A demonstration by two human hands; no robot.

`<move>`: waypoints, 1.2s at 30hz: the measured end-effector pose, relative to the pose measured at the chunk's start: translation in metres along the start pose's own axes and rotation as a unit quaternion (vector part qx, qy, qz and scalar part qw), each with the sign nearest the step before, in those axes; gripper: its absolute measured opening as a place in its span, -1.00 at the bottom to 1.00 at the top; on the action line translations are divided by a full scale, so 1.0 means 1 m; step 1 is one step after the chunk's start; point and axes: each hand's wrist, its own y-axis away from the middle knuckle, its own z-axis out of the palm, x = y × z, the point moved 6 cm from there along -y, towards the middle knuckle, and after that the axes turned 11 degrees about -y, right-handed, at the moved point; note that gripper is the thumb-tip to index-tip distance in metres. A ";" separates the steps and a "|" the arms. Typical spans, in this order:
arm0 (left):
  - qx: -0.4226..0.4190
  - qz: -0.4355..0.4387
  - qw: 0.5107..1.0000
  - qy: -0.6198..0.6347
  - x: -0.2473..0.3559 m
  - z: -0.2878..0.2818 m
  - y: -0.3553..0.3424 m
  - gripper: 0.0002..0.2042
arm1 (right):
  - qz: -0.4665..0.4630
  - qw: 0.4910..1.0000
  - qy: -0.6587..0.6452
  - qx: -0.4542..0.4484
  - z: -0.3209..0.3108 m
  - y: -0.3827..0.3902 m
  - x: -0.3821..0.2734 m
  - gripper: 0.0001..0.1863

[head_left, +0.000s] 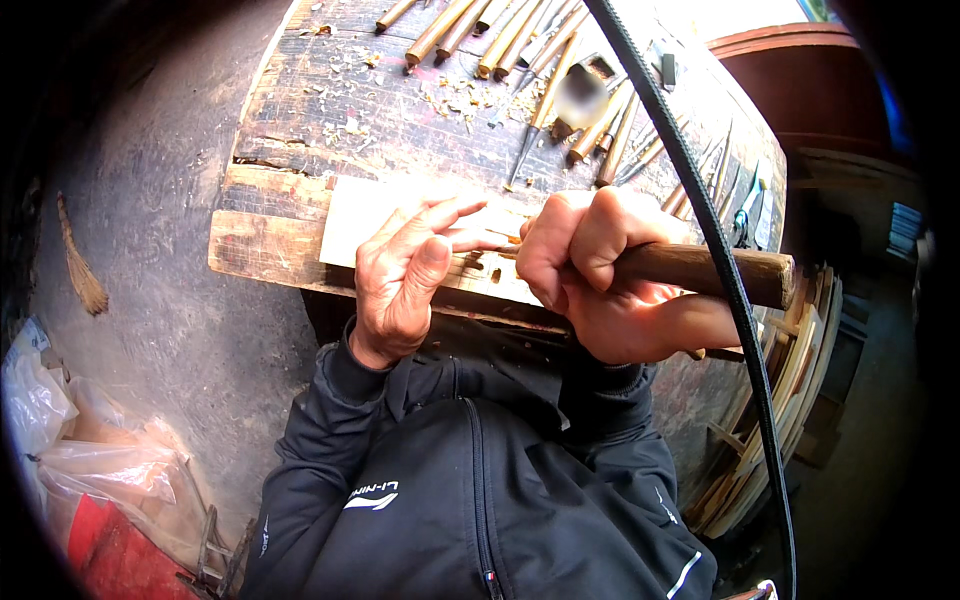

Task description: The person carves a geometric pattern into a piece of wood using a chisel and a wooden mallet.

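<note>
A pale wooden board with small carved holes lies along the near edge of the worn workbench. My right hand is wrapped round the thick wooden handle of a carving tool, low over the board's right part. The tool's working end is partly hidden by my fingers near the cuts. My left hand rests at the board's middle with its fingers stretched loosely toward the cuts, fingertips close to the tool's end; whether they touch it I cannot tell.
Several wood-handled chisels and shavings lie across the bench's back. A black cord crosses the view at right. A straw broom and plastic bags are at left, stacked wood pieces at right.
</note>
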 end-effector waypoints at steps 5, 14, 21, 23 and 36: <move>0.011 -0.008 1.000 0.003 0.001 0.000 0.000 -0.45 | 0.006 1.000 -0.002 -0.004 0.000 -0.002 0.001 0.00; 0.017 -0.034 0.999 0.034 -0.004 0.001 0.003 -0.46 | 0.017 1.000 -0.007 -0.012 0.001 -0.006 0.004 0.05; 0.030 -0.059 0.995 0.073 -0.004 0.000 0.006 -0.48 | 0.044 0.999 0.000 -0.026 0.012 -0.008 0.011 0.10; 0.028 -0.081 0.992 0.091 -0.004 0.000 0.008 -0.49 | 0.049 0.998 0.006 -0.029 0.019 -0.006 0.016 0.11; 0.006 -0.105 0.992 0.066 -0.009 0.002 0.006 -0.54 | -0.057 0.989 0.132 0.045 0.038 0.001 0.023 -0.05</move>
